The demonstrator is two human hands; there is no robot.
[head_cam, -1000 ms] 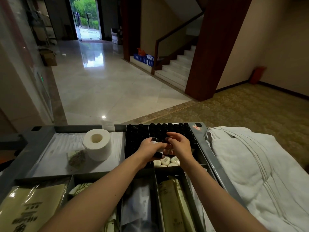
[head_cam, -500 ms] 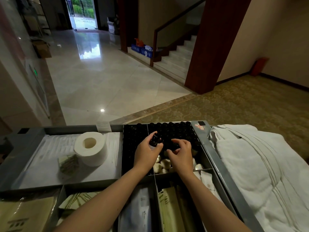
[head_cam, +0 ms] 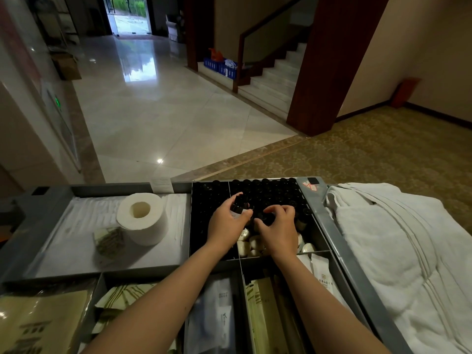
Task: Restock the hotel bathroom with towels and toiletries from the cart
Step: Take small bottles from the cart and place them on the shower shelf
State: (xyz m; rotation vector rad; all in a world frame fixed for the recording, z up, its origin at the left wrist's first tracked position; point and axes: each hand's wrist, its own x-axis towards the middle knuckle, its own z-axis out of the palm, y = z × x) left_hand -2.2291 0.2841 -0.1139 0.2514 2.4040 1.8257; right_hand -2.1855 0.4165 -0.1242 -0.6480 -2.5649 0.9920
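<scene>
A second ago both hands met above the white soaps [head_cam: 249,242], sharing one small black bottle [head_cam: 238,203]. They have since parted. The left hand [head_cam: 226,221] now holds that bottle alone and has carried it toward 12 o'clock. The right hand [head_cam: 279,227], at its 3 o'clock, has come down onto the rows of black bottles [head_cam: 270,194], fingers curled among the caps; whether it grips one is unclear.

both forearms forward, left hand [head_cam: 227,219] around a dark bottle [head_cam: 238,203], right hand [head_cam: 279,227] palm-down with curled fingers
</scene>
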